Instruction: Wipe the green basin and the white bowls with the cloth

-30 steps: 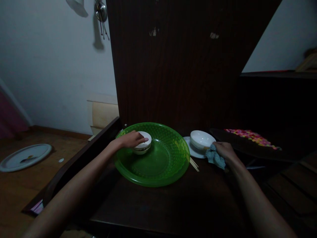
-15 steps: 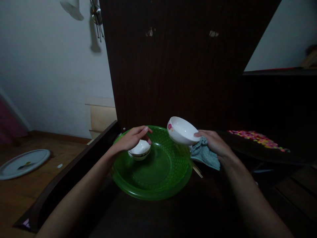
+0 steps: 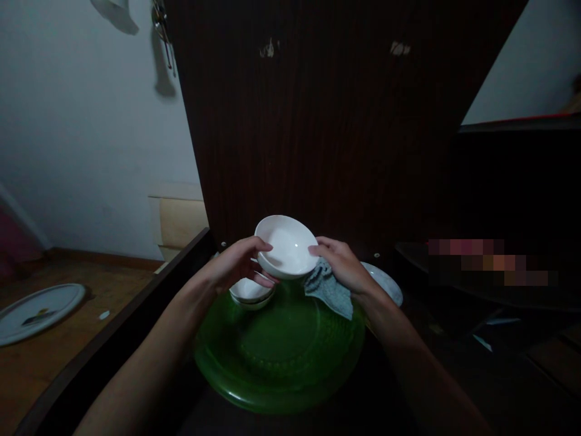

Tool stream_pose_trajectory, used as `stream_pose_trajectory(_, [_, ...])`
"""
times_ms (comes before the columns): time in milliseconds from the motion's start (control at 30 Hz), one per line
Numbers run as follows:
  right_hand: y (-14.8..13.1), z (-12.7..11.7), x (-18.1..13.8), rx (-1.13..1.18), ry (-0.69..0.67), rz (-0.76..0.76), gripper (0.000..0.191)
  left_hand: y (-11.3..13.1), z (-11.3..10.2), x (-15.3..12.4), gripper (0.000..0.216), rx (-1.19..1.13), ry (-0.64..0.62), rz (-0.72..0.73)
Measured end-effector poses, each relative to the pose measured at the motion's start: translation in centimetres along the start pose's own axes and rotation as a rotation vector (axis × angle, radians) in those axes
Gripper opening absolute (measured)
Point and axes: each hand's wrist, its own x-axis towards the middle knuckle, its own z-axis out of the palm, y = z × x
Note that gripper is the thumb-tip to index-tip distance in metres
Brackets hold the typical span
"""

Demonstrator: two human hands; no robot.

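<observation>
A white bowl [image 3: 288,245] is tilted toward me above the green basin [image 3: 281,387]. My left hand [image 3: 236,263] grips its left side, thumb over the rim and fingers beneath. On the right side my right hand [image 3: 340,263] holds the rim with the thumb inside. A grey-blue cloth [image 3: 330,293] hangs down from under my right hand, below the bowl. Inside the basin, at its left, sit white bowls [image 3: 251,292] stacked together, partly covered by my left fingers.
A pale plate [image 3: 385,283] lies behind my right forearm. Dark wood panels [image 3: 318,133] rise at the back, and a dark ledge [image 3: 136,324] runs along the left. On the floor at far left lies a white oval lid-like thing [image 3: 43,312].
My right hand has brought the bowl and cloth left, over the middle of the basin. My left hand, previously free above the stacked bowls, has taken hold of the bowl's left side.
</observation>
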Motion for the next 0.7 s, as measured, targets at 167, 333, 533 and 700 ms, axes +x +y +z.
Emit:
stream_pose_trajectory(167, [1.2,-0.1,0.6,0.048,-0.006,0.043,0.032,0.0,-0.4,0.4,0.04,-0.063,0.094,0.025])
stream_pose_trajectory(333, [0.5,-1.3,0.0,0.256,0.017,0.155,0.039,0.4,-1.6,-0.2,0.044,-0.072,0.114,0.041])
stream_pose_trajectory(533, [-0.5,-2.0,-1.1,0.401,-0.169,0.21,0.062,0.3,-2.4,-0.1,0.038,-0.068,0.154,0.046])
stream_pose_trajectory(700, [0.4,-1.2,-0.3,0.415,-0.171,0.238,0.043,0.1,-2.2,0.2,0.037,-0.05,0.155,0.054])
